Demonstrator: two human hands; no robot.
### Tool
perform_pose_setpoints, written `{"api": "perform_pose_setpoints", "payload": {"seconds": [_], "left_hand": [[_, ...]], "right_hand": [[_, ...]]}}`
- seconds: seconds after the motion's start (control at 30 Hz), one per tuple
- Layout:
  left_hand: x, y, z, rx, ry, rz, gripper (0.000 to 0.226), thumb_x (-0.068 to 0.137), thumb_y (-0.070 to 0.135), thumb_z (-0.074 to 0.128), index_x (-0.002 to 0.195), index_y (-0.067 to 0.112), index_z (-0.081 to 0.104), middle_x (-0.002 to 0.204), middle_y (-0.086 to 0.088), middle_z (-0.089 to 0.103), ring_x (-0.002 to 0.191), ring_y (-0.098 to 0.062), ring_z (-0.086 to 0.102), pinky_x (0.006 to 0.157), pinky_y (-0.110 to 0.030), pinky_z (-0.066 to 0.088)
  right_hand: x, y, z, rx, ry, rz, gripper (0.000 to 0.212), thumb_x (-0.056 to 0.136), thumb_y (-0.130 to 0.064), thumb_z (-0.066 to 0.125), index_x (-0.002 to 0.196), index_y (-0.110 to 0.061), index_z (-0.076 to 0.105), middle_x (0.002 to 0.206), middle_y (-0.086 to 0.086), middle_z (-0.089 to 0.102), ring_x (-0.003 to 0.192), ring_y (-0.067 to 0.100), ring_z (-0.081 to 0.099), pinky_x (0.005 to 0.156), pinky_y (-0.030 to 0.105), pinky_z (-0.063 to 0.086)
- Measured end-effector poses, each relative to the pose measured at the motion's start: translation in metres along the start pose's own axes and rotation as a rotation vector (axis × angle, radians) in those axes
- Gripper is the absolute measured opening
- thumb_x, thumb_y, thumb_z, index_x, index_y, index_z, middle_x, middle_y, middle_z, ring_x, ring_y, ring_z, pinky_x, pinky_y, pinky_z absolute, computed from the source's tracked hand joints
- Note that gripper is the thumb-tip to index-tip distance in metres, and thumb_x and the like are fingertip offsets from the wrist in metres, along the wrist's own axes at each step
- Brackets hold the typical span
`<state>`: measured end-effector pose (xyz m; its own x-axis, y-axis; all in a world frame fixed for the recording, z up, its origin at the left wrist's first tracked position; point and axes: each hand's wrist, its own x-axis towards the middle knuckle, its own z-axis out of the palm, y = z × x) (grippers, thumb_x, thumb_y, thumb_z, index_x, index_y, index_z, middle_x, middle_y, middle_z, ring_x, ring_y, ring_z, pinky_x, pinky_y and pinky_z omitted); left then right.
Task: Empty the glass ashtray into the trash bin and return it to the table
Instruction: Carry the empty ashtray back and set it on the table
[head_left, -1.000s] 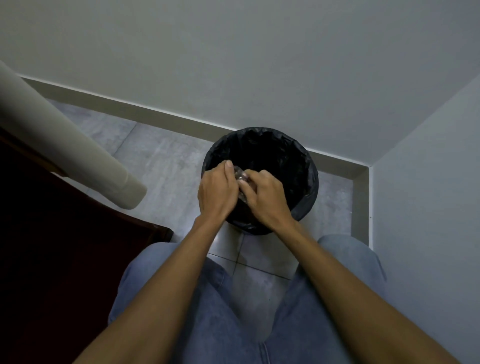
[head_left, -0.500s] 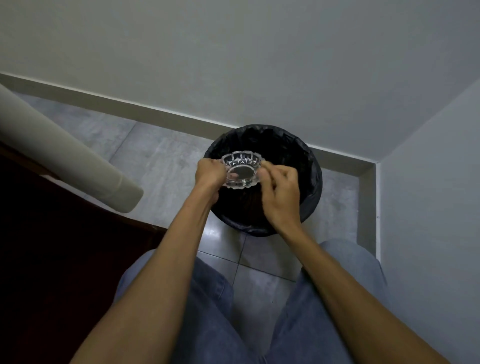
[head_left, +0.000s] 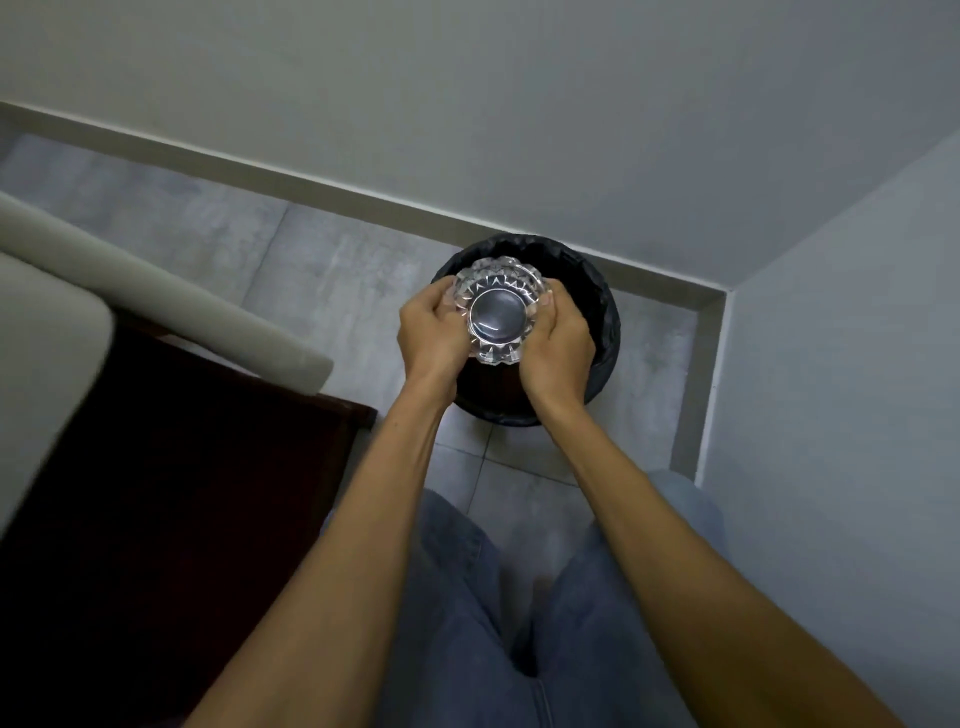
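Note:
A clear cut-glass ashtray (head_left: 496, 312) with a scalloped rim is held upright above the trash bin (head_left: 605, 322), a round bin with a black liner standing in the corner of the floor. My left hand (head_left: 428, 332) grips its left side and my right hand (head_left: 558, 340) grips its right side. The bowl of the ashtray looks empty. My hands and the ashtray hide most of the bin's inside.
A dark wooden table (head_left: 171, 483) stands at the left with a pale cushioned edge (head_left: 171, 306) above it. Grey walls meet in a corner at the right behind the bin. My jeans-clad legs (head_left: 519, 623) are below, over grey floor tiles.
The ashtray went from tipped down inside the bin, hidden by my hands, to upright and raised above it. My view has risen and pulled back.

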<state>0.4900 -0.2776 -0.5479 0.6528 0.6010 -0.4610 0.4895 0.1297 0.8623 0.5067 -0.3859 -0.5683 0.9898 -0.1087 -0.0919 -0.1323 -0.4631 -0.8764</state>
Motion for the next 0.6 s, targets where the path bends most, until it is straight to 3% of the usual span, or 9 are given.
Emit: {"api": "perform_pose_setpoints", "payload": {"seconds": [0.13, 0.2, 0.3, 0.37, 0.43, 0.53, 0.6], "left_hand": [[-0.054, 0.069, -0.033, -0.002, 0.020, -0.026, 0.025, 0.097, 0.017, 0.054, 0.112, 0.018, 0.074, 0.105, 0.002, 0.076, 0.099, -0.016, 0.072, 0.089, -0.036, 0.060], [-0.083, 0.110, -0.051, -0.017, 0.048, -0.024, 0.024, 0.098, 0.015, 0.052, 0.100, 0.025, 0.074, 0.099, 0.005, 0.076, 0.095, -0.014, 0.071, 0.085, -0.033, 0.059], [-0.120, 0.162, -0.080, 0.002, 0.090, -0.017, 0.032, 0.095, 0.020, 0.051, 0.120, 0.018, 0.071, 0.116, 0.001, 0.074, 0.110, -0.017, 0.069, 0.097, -0.036, 0.055], [-0.144, 0.197, -0.102, 0.000, 0.134, -0.029, 0.035, 0.095, 0.020, 0.050, 0.123, 0.016, 0.070, 0.118, 0.002, 0.074, 0.111, -0.016, 0.068, 0.099, -0.035, 0.054], [-0.175, 0.233, -0.122, -0.018, 0.171, -0.027, 0.032, 0.098, 0.009, 0.048, 0.118, 0.014, 0.072, 0.109, 0.003, 0.075, 0.099, -0.011, 0.069, 0.089, -0.025, 0.055], [-0.219, 0.274, -0.152, -0.070, 0.262, 0.018, 0.035, 0.098, 0.007, 0.047, 0.120, 0.014, 0.072, 0.103, 0.009, 0.074, 0.097, -0.009, 0.068, 0.088, -0.025, 0.055], [-0.241, 0.295, -0.172, -0.106, 0.330, -0.003, 0.033, 0.098, 0.011, 0.050, 0.122, 0.016, 0.072, 0.101, 0.012, 0.072, 0.096, -0.006, 0.066, 0.087, -0.023, 0.052]], "right_hand": [[-0.022, -0.083, -0.045, -0.047, -0.034, 0.051, 0.036, 0.105, -0.024, 0.037, 0.128, -0.021, 0.065, 0.106, 0.014, 0.064, 0.090, 0.009, 0.049, 0.082, 0.018, 0.038], [-0.034, -0.130, -0.066, -0.046, -0.056, 0.059, 0.036, 0.105, -0.024, 0.039, 0.131, -0.020, 0.064, 0.112, 0.016, 0.061, 0.084, -0.004, 0.046, 0.082, 0.007, 0.033], [-0.052, -0.199, -0.095, -0.009, -0.085, 0.079, 0.037, 0.105, -0.025, 0.040, 0.136, -0.019, 0.060, 0.115, 0.009, 0.053, 0.083, -0.018, 0.045, 0.079, -0.006, 0.026], [-0.066, -0.245, -0.111, 0.015, -0.119, 0.078, 0.039, 0.105, -0.024, 0.041, 0.140, -0.018, 0.057, 0.112, 0.003, 0.045, 0.087, -0.006, 0.046, 0.083, -0.002, 0.027], [-0.081, -0.285, -0.127, 0.013, -0.178, 0.061, 0.040, 0.106, -0.022, 0.040, 0.142, -0.016, 0.054, 0.113, 0.003, 0.043, 0.094, 0.007, 0.048, 0.083, 0.000, 0.027], [-0.104, -0.340, -0.145, 0.011, -0.267, 0.012, 0.040, 0.105, -0.020, 0.039, 0.142, -0.015, 0.055, 0.114, 0.005, 0.045, 0.093, 0.009, 0.048, 0.081, -0.005, 0.030], [-0.118, -0.371, -0.152, 0.013, -0.325, -0.020, 0.040, 0.105, -0.020, 0.038, 0.140, -0.016, 0.057, 0.116, 0.006, 0.047, 0.095, 0.009, 0.049, 0.095, 0.011, 0.037]]}}
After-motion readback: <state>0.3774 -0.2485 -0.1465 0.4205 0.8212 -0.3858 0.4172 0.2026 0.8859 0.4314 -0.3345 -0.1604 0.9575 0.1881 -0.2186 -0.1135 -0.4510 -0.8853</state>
